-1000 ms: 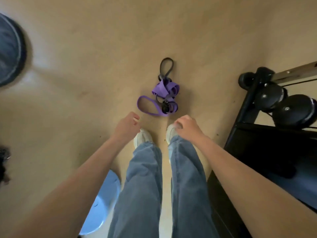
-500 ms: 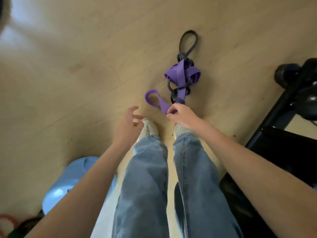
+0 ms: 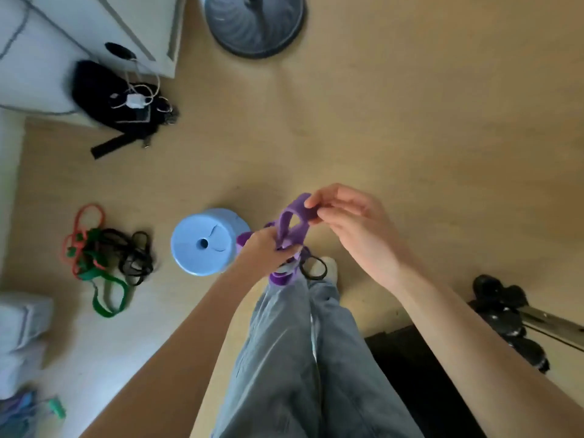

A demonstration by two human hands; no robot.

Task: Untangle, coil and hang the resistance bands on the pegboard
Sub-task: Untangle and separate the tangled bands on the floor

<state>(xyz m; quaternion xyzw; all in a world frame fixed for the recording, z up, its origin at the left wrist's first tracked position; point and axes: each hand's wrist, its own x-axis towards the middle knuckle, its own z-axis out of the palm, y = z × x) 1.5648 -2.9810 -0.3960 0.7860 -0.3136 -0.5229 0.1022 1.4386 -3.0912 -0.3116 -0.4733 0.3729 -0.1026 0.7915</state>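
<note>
I gripped the purple band [image 3: 292, 229] in my left hand [image 3: 264, 252]; my right hand [image 3: 354, 222] pinched its upper loop. A black band [image 3: 313, 268] hung tangled below.

Nothing here can be read: no lettering, label, brand mark or number shows on anything in view, and the picture is too soft to make out any fine print.

Purple band [image 3: 292, 227] tangled with black band [image 3: 313, 268], held up in both hands.
</note>
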